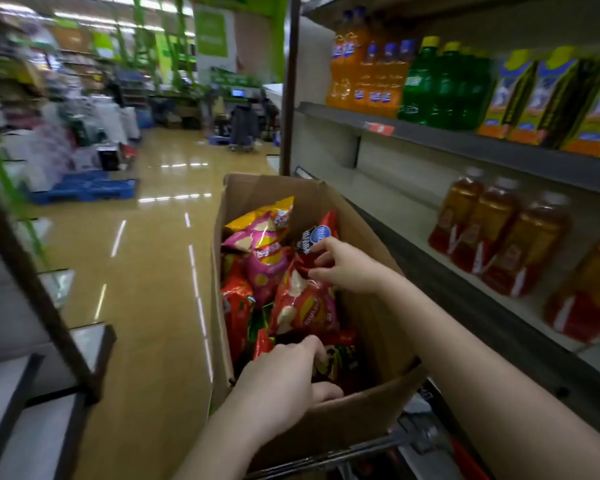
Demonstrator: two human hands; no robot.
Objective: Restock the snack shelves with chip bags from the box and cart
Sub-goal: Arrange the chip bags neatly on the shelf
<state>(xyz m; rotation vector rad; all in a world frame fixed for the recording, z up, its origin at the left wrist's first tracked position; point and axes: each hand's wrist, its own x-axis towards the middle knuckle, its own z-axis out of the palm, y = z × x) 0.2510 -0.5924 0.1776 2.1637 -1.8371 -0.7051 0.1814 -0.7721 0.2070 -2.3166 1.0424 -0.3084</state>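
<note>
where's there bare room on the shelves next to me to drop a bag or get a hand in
The lower grey shelf is bare from its left end to the amber juice bottles. The upper shelf has a narrow bare strip left of the orange soda bottles. Crowded: the brown cardboard box, full of chip bags, with the left hand and right hand inside.

There is a single view, from a wide-angle camera worn on the person's head. It looks forward and down along a shop aisle, tilted so that the floor [153, 271] runs off to the upper left. It sits close above an open cardboard box [368, 237], which fills the lower middle of the frame. Drink shelves [465, 143] stand near on the right and bend with the lens. The far aisle is blurred.
</note>
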